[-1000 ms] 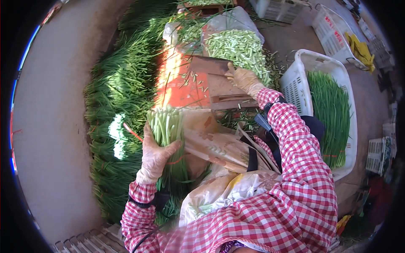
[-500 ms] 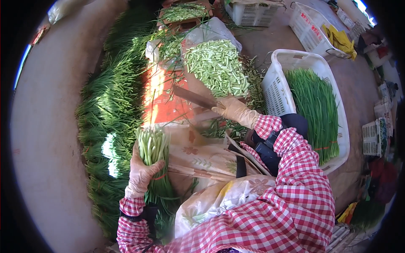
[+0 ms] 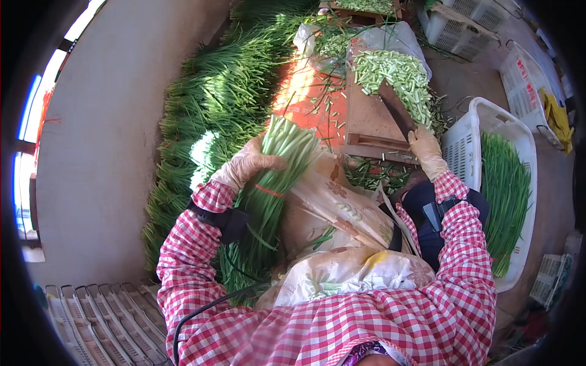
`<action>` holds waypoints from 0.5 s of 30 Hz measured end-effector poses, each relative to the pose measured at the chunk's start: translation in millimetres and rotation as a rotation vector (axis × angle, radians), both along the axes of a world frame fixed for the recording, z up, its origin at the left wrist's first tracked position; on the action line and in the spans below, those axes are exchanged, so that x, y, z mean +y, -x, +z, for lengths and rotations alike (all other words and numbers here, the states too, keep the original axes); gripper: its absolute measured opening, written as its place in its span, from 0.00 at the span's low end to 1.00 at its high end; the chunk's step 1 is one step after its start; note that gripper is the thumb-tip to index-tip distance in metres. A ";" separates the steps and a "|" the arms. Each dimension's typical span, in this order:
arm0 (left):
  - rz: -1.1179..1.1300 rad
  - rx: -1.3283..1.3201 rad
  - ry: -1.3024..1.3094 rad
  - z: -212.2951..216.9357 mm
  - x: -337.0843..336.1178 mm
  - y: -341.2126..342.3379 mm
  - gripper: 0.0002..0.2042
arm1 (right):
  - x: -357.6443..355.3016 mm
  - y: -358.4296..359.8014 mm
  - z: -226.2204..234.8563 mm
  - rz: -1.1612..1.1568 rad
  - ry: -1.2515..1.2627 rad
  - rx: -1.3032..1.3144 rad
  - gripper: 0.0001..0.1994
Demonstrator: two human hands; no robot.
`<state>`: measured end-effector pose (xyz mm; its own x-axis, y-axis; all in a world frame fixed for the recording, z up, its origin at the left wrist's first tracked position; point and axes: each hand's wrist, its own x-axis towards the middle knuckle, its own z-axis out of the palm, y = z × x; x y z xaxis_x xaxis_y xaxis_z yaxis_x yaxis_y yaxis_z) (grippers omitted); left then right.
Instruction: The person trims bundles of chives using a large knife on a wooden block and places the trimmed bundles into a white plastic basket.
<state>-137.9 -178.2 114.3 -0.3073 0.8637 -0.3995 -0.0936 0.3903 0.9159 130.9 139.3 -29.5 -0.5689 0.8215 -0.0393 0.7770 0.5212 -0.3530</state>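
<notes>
My left hand [image 3: 249, 163], in a pale glove, grips a bunch of garlic chives [image 3: 292, 146] just above its red band [image 3: 270, 191]. The pale cut ends point up and away, and the green leaves hang toward my lap. In my right hand [image 3: 425, 149], also gloved, is the handle of a broad-bladed knife [image 3: 395, 110]. Its blade slants up and left over the wooden chopping board [image 3: 373, 122], the tip at a heap of chopped pale stems [image 3: 400, 76] on the board's far part.
Bundled chives [image 3: 213, 91] are piled along the wall to my left. A white crate [image 3: 530, 201] of chives stands on my right, with more white crates [image 3: 464, 33] farther back. An orange-red surface [image 3: 305, 100] with scattered bits lies left of the board.
My left hand has lifted the bunch up and nearer the board. The knife has swung across to the heap's near edge, its blade now pointing more steeply away. The whole view has turned left.
</notes>
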 end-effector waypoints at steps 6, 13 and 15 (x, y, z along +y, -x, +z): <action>-0.189 0.148 0.102 65.7 99.1 22.4 0.25 | 4.6 4.0 4.3 -0.006 0.057 0.035 0.17; -0.524 0.321 -0.030 13.6 242.4 25.8 0.28 | -2.9 -6.2 -1.1 -0.104 0.035 0.095 0.13; -0.552 0.322 -0.177 -33.6 257.4 32.2 0.33 | -6.7 -3.5 -1.3 -0.111 0.039 0.107 0.14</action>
<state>-170.2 79.2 80.7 0.1192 0.9727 -0.1990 0.3665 0.1431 0.9193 134.4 132.6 -30.8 -0.4770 0.8788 -0.0166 0.7860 0.4180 -0.4554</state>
